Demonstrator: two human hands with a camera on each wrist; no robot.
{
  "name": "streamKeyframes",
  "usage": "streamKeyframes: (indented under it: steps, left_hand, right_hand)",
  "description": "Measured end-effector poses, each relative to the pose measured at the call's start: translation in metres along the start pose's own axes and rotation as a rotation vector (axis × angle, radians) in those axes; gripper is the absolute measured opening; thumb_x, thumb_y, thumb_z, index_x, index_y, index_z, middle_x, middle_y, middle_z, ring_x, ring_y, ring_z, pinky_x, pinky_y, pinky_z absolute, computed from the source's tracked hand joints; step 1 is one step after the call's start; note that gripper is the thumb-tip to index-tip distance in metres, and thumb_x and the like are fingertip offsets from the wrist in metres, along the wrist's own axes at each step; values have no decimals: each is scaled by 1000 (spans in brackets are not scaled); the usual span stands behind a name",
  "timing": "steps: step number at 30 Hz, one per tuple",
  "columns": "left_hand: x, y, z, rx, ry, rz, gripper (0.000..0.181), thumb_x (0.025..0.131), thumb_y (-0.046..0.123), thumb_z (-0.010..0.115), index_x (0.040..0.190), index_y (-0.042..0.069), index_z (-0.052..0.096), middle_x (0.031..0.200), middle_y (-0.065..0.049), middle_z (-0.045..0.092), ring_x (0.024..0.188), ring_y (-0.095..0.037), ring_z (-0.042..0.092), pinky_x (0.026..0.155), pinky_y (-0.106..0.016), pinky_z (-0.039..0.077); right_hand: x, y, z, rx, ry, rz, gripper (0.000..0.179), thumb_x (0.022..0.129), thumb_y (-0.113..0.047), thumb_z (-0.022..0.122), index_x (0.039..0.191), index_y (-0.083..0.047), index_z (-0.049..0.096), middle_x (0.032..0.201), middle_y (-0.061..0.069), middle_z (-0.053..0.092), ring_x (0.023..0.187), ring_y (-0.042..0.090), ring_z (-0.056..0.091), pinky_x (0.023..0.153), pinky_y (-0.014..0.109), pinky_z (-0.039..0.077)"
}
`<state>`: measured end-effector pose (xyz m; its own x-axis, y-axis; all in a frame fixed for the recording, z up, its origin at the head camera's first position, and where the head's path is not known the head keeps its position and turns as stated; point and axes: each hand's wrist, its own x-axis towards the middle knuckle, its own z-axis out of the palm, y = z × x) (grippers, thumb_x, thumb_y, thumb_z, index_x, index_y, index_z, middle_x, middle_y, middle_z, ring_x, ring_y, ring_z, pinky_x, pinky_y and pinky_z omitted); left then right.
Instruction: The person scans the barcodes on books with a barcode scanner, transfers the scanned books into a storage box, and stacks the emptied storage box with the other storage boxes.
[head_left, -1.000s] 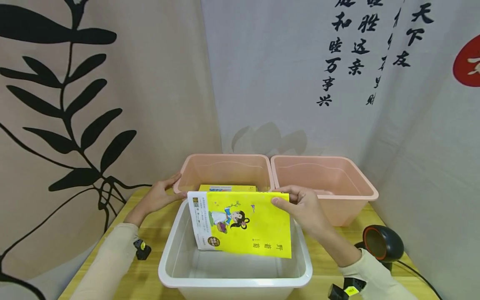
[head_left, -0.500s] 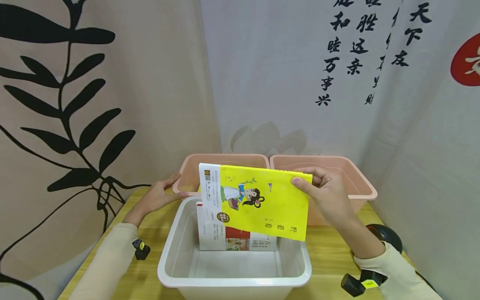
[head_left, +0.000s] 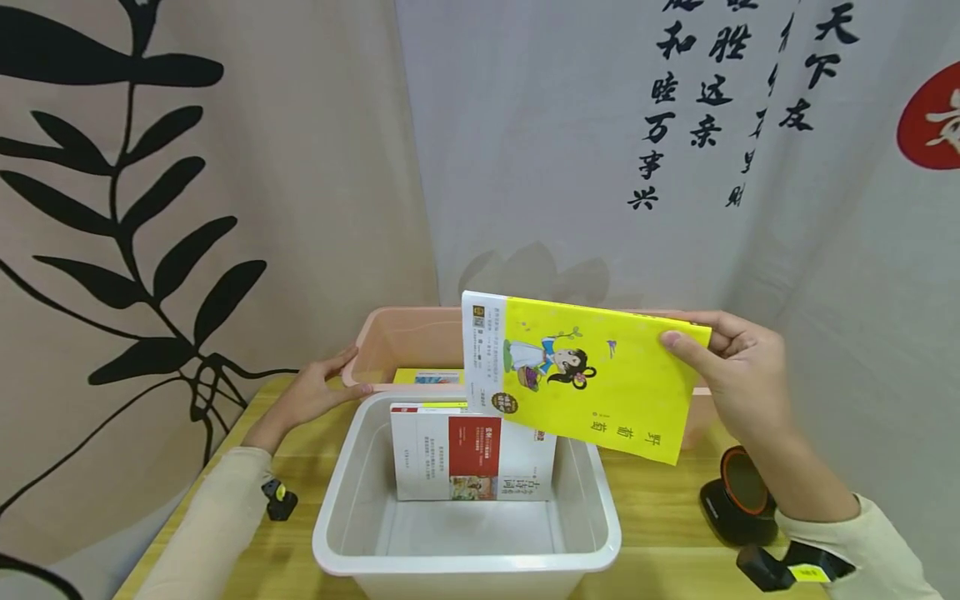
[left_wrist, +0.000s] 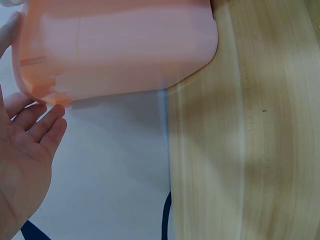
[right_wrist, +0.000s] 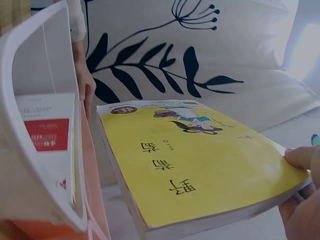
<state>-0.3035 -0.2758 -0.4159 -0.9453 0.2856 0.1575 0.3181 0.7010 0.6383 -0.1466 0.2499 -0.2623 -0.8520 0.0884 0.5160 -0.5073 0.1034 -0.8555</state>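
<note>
My right hand grips the right end of a yellow book, thumb on its front cover and fingers behind. The cover carries a cartoon girl and Chinese characters, and the book tilts above the right rear corner of a white tub. A white-and-red book stands inside that tub against its far wall. My left hand rests at the near left corner of the left pink bin; in the left wrist view its straight fingers touch the rim.
Another yellow book sits in the left pink bin. The right pink bin beside it is mostly hidden by the held book and hand. A black rounded device stands at the right of the wooden table. Printed curtains hang behind.
My right hand has lifted the yellow book up and right out of the white tub, uncovering the white-and-red book. My left hand has stayed at the pink bin's corner.
</note>
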Motion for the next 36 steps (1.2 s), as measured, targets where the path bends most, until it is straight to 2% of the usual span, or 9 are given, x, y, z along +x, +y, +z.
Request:
streamKeyframes:
  steps: [4,6,8,9,11,15,24,31,36]
  left_hand:
    - [1,0,0,13,-1,3,101,89,59,72,161,4,26,167,-18,23,149,-47,31,114,-67,33]
    - [1,0,0,14,0,6,101,89,58,73,161,4,27,167,-18,23,149,-47,31,114,-67,34]
    - [1,1,0,11,-1,7,101,89,58,73,161,4,27,167,-18,23,149,-47,30,114,-67,33]
    - [1,1,0,10,-1,9,101,89,58,73,161,4,27,167,-18,23,149,-47,30,114,-67,33]
    - [1,1,1,7,3,10,100,89,58,73,161,4,27,167,-17,24,149,-46,30,114,-67,33]
    - [1,-1,1,9,7,20,99,90,57,72,161,4,28,167,-16,25,148,-46,33,114,-66,34]
    - [2,0,1,6,3,11,99,90,59,71,162,7,27,167,-17,25,148,-48,32,113,-69,34]
    - [2,-1,1,2,5,13,97,91,58,71,161,7,28,167,-16,24,149,-47,31,113,-68,33]
    - [0,0,0,-2,-2,5,101,89,60,71,162,7,26,167,-17,24,148,-47,32,113,-68,34]
  right_hand:
    - [-2,-2,-17,55,40,11,22,89,1,76,110,7,72,98,5,80,80,15,78,63,17,59]
    - [-4,-3,-26,54,76,10,20,88,3,76,108,5,74,95,4,80,75,13,77,50,9,49]
    - [-5,-4,-35,36,116,9,18,87,4,77,105,3,76,91,2,80,70,11,75,40,10,36]
    - [-5,-5,-40,34,137,6,18,87,5,77,104,3,76,89,3,80,70,11,75,43,10,40]
    - [-6,-6,-48,-17,182,-9,18,85,5,78,103,0,78,86,1,80,64,9,73,39,13,34]
    - [-7,-8,-64,-20,227,-20,19,85,8,78,102,0,78,86,0,79,64,8,73,54,9,51]
    - [-17,-7,-93,-25,305,-34,21,85,12,75,101,-2,78,86,-2,79,61,7,71,55,7,50]
    - [-26,1,-114,15,259,-115,24,89,18,65,100,-1,77,86,-1,79,65,6,74,59,10,55]
    - [-38,9,-126,31,234,-123,33,90,22,61,101,-3,77,87,-1,79,68,6,74,61,11,56]
